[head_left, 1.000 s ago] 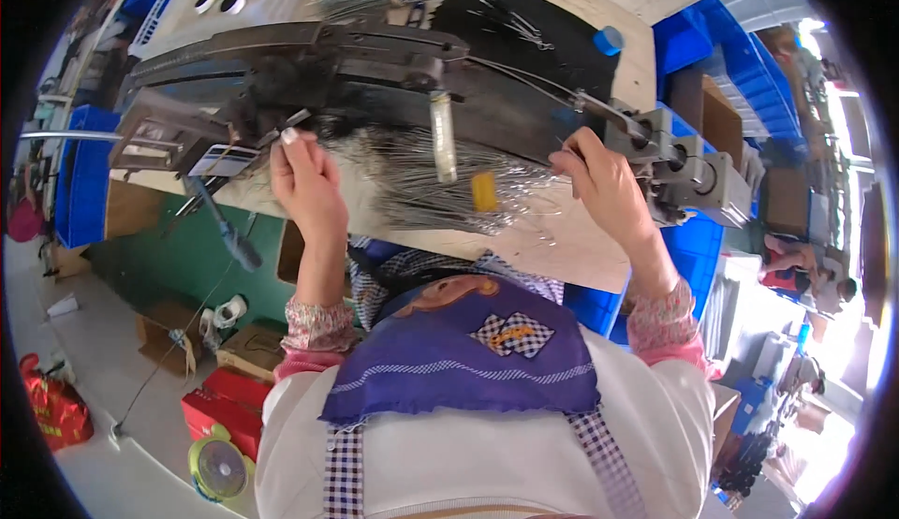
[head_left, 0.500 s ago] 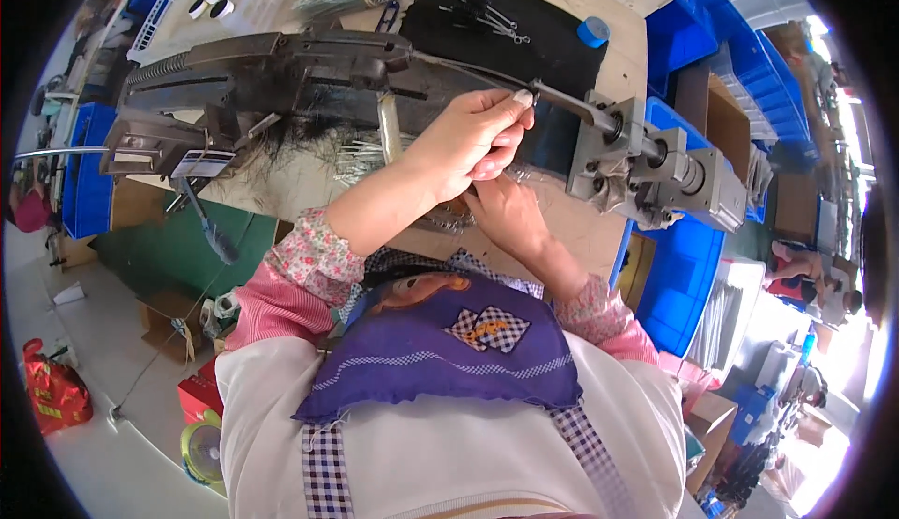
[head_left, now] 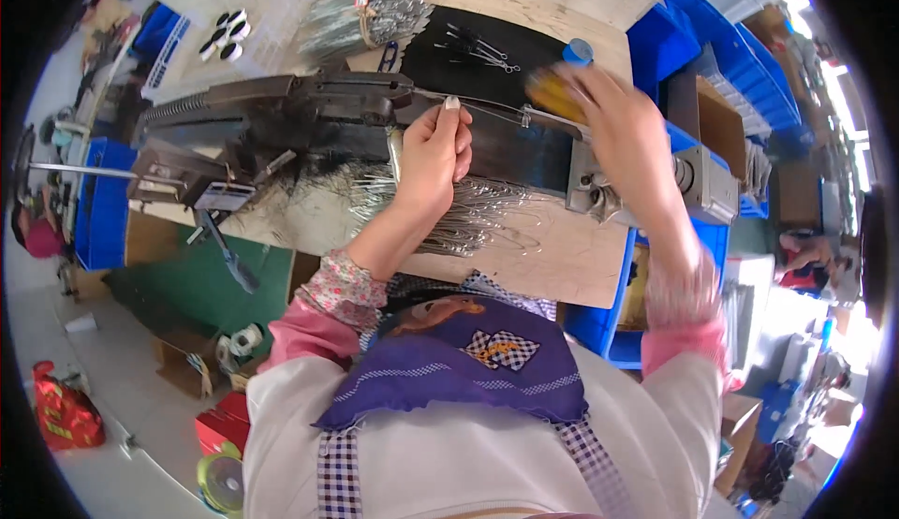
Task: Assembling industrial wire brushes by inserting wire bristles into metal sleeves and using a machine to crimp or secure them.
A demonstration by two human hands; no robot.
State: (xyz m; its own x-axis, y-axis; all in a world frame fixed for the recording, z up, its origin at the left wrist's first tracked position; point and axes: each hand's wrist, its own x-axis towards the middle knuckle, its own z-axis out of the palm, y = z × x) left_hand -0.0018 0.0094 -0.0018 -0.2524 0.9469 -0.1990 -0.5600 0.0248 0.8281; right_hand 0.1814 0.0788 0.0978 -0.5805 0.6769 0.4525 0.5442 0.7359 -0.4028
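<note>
My left hand (head_left: 433,156) is closed around a thin silvery metal piece (head_left: 395,151), just below the long rod of the black machine (head_left: 281,112). It hovers over a heap of loose wire pieces (head_left: 468,219) on the wooden bench (head_left: 562,262). My right hand (head_left: 626,135) is blurred. It grips a yellow-handled tool (head_left: 552,94) at the rod's right end, above the grey metal block (head_left: 655,187).
A tied bundle of wires (head_left: 365,18) and a black mat (head_left: 524,37) with small tools lie at the back, beside a blue cap (head_left: 578,49). Blue bins (head_left: 721,51) stand on the right and a blue crate (head_left: 94,201) on the left. Boxes sit on the floor.
My left hand has drawn back a little along the rod toward the middle. My right hand has risen from the wire heap to the rod's right end, now with the yellow-handled tool in it.
</note>
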